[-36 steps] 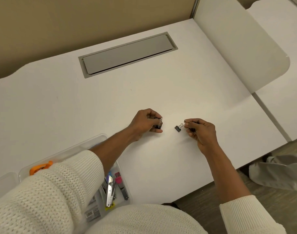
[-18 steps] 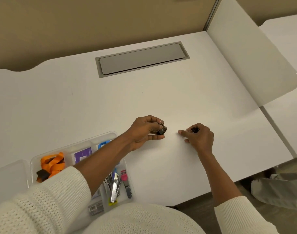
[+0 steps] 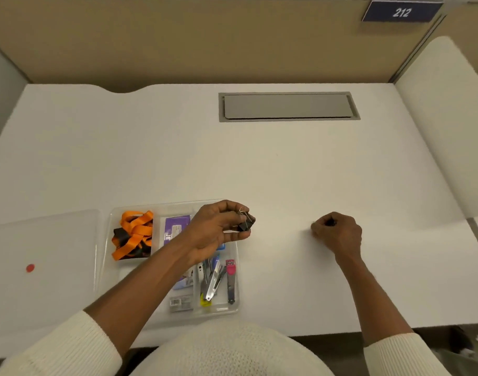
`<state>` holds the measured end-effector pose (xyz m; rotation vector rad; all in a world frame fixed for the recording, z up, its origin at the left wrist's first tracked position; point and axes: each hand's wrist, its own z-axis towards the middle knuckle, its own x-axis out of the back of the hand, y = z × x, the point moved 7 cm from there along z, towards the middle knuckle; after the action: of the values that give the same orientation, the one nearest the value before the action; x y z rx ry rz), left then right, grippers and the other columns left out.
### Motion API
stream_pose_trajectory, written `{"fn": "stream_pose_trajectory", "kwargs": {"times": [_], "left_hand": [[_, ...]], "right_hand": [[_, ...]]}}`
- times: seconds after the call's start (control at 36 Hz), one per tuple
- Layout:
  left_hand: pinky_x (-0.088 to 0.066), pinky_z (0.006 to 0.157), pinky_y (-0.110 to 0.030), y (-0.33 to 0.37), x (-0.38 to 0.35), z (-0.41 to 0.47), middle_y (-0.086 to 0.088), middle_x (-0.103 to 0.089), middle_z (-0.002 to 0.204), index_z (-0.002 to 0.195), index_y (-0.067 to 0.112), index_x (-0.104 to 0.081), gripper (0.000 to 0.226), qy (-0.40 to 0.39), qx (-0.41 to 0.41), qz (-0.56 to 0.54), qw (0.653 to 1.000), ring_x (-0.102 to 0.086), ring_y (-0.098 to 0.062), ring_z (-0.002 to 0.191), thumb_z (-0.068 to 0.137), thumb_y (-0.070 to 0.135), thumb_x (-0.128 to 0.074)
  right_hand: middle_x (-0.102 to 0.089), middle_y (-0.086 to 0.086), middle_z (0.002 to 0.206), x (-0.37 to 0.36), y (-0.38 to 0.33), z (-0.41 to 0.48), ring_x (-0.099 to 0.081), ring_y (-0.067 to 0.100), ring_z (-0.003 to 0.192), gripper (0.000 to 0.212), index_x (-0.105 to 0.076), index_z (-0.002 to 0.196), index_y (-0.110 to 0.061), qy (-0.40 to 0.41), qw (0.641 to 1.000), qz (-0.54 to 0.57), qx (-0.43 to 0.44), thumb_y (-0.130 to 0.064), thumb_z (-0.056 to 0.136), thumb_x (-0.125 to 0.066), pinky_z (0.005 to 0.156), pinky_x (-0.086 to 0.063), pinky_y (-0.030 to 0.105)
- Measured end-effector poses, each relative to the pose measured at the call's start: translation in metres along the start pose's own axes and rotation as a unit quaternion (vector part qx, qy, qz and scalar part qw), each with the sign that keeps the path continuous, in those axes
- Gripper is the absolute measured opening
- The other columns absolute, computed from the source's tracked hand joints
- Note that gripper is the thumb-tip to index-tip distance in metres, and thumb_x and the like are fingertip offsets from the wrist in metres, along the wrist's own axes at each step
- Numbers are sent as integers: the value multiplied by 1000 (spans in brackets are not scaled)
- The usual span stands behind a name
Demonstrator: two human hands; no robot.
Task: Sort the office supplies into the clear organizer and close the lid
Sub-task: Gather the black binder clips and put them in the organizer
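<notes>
My left hand (image 3: 219,232) pinches small black binder clips (image 3: 245,222) by their wire handles, just above the right edge of the clear organizer (image 3: 107,240). My right hand (image 3: 338,233) rests on the white desk as a fist; a dark bit of a binder clip (image 3: 330,222) shows between its fingers. The organizer holds an orange lanyard (image 3: 134,234), a purple packet (image 3: 175,229), a metal stapler (image 3: 213,283) and a pink-tipped tool (image 3: 230,280) in separate compartments. Its clear lid (image 3: 42,253), marked with a red dot, lies open flat to the left.
A grey cable hatch (image 3: 288,106) is set into the desk (image 3: 286,172) at the back. A tan partition stands behind, with a "212" sign (image 3: 400,12). A white divider panel (image 3: 449,118) borders the right side. The desk's front edge runs close to my body.
My left hand has carried its binder clips left, from the desk's middle to the organizer's right edge. My right hand has closed into a fist around its clip.
</notes>
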<state>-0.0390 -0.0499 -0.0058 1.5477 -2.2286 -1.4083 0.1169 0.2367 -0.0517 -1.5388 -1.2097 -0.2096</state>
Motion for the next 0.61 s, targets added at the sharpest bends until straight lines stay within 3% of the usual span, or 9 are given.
{"fn": "stream_pose_trajectory", "kwargs": {"times": [0.08, 0.17, 0.22, 0.39, 0.47, 0.61], "left_hand": [[-65, 74, -32, 4, 28, -23, -27, -77, 117, 106, 4, -76, 17, 34, -23, -35, 999, -79, -28, 100, 96, -5, -66], [-65, 72, -32, 6, 61, -51, -22, -78, 114, 106, 4, -76, 17, 77, -44, -58, 994, -78, -27, 98, 97, -5, -65], [-65, 71, -33, 6, 84, -72, -21, -78, 112, 107, 3, -75, 17, 114, -55, -71, 989, -79, -28, 98, 98, -5, -63], [-65, 73, -34, -2, 147, -136, -22, -78, 115, 113, 0, -72, 17, 200, -58, -54, 977, -79, -30, 102, 98, -3, -65], [-66, 72, -36, -6, 172, -165, -25, -76, 113, 112, -3, -73, 18, 246, -61, -15, 967, -78, -32, 96, 94, -4, -70], [-68, 71, -38, -17, 199, -201, -17, -75, 108, 98, 11, -79, 13, 302, -60, 109, 945, -81, -30, 85, 92, 0, -77]], "right_hand": [[-78, -3, 69, -6, 3, -4, -76, 11, 68, 8, -78, 75, -17, -47, 991, 124, -36, -16, 67, -77, 63, -52, 24], [-77, 13, 86, -18, -1, -8, -78, 22, 80, 8, -78, 81, 0, -137, 945, 291, -63, 0, 73, -82, 73, -61, 24], [-76, 17, 98, -29, -10, -16, -74, 17, 82, 10, -76, 84, 7, -189, 916, 346, -75, 3, 77, -82, 83, -63, 28], [-73, 12, 94, -70, -70, -70, -68, 19, 87, 3, -75, 84, 5, -333, 885, 322, -36, 3, 86, -75, 84, -61, 29], [-73, 11, 89, -98, -108, -109, -72, 17, 85, 13, -76, 78, -2, -383, 878, 286, 6, 5, 88, -72, 82, -62, 31], [-76, 15, 94, -159, -155, -183, -77, 24, 93, 4, -78, 90, 0, -467, 856, 219, 38, 3, 87, -76, 78, -64, 35]]}}
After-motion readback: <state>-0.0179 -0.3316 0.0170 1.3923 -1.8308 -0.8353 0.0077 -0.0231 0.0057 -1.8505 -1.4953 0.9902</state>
